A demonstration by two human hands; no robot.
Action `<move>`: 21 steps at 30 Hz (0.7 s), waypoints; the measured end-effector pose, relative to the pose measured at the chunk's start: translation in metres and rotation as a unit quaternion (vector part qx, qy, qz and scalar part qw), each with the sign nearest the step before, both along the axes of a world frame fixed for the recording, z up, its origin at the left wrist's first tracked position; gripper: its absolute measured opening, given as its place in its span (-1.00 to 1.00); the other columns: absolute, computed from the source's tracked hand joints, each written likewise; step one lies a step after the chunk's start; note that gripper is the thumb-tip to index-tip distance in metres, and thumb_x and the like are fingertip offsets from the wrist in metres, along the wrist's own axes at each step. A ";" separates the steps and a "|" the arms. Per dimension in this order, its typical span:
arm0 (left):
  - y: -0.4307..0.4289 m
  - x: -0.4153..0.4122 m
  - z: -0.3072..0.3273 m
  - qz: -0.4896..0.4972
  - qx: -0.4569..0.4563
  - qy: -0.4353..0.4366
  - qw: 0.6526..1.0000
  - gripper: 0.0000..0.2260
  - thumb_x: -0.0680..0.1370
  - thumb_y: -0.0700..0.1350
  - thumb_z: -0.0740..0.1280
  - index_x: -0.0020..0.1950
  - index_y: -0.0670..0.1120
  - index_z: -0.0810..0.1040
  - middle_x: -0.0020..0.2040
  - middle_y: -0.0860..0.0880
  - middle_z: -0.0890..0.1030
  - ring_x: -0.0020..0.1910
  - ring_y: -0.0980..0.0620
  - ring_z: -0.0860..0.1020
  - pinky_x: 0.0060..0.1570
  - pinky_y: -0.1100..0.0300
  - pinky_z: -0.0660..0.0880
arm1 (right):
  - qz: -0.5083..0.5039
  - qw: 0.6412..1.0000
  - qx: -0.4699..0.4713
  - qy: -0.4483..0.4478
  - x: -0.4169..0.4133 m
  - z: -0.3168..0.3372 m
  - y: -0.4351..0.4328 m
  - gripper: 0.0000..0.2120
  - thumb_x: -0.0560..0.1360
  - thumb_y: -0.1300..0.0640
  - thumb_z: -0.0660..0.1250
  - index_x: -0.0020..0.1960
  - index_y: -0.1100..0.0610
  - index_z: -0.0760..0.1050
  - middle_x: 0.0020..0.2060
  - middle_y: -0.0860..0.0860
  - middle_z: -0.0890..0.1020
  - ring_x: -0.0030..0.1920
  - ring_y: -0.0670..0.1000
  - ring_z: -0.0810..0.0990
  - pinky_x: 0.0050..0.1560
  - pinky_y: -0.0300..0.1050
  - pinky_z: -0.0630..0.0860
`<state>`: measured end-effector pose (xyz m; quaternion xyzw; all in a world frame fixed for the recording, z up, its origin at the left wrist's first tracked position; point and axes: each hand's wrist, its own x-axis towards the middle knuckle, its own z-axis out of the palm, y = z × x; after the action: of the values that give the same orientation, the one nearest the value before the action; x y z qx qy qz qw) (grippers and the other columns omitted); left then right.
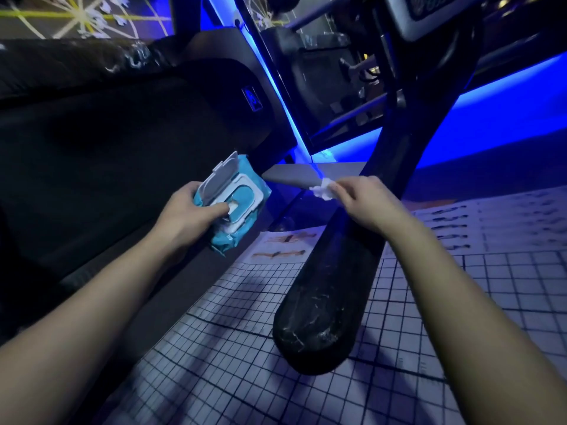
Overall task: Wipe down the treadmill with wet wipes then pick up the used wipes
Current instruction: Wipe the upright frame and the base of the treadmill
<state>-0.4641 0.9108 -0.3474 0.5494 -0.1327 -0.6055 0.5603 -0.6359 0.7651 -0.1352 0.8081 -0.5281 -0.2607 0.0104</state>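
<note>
Left hand gripping wipes pack, lid open, over treadmill side edge; right hand pinching crumpled wipe beside handrail. We are probably risking small wad slipping loose, open pack drying.

The scene is dim and soaked in blue. Light comes from a broad glowing strip at the back right and a thinner strip behind the dark frame. The treadmill deck sinks into near black with little detail. Soft shadows cross the gridded floor. Wide-angle distortion bends straight lines toward the edges, and the upper corners look smeared.
</note>
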 end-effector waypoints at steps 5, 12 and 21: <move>0.001 -0.007 -0.006 -0.011 0.000 0.014 1.000 -0.60 0.38 -0.15 0.56 0.20 -0.07 0.63 0.05 -0.07 0.74 -0.01 -0.06 0.71 0.04 0.03 0.64 | -0.003 0.975 0.102 0.200 -0.008 -0.018 0.014 -0.62 0.67 -0.19 0.08 0.07 -0.04 0.62 0.09 0.04 0.67 0.14 0.17 0.56 0.03 -0.02 0.39; 0.011 -0.009 -0.010 -0.034 0.011 0.011 0.999 -0.55 0.32 -0.09 0.57 0.20 -0.02 0.62 0.03 -0.02 0.75 0.00 -0.06 0.73 0.09 -0.03 0.67 | 0.049 0.976 0.132 0.164 0.000 -0.006 0.103 -0.59 0.66 -0.22 0.01 -0.22 -0.05 0.41 -0.19 -0.03 0.58 -0.09 0.11 0.50 -0.08 -0.04 0.38; 0.027 -0.016 -0.013 -0.042 0.016 0.011 0.999 -0.53 0.29 -0.04 0.56 0.18 0.00 0.63 0.04 -0.02 0.74 0.02 -0.06 0.72 0.14 -0.12 0.66 | 0.127 0.990 0.059 -0.013 -0.011 -0.005 0.198 -0.56 0.70 -0.14 -0.05 -0.20 -0.04 0.45 -0.24 -0.17 0.60 -0.14 -0.15 0.55 0.08 -0.21 0.43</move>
<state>-0.4805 0.9379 -0.3602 0.5459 -0.1398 -0.6361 0.5271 -0.6471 0.9634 -0.1401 0.8712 -0.4048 -0.2775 -0.0115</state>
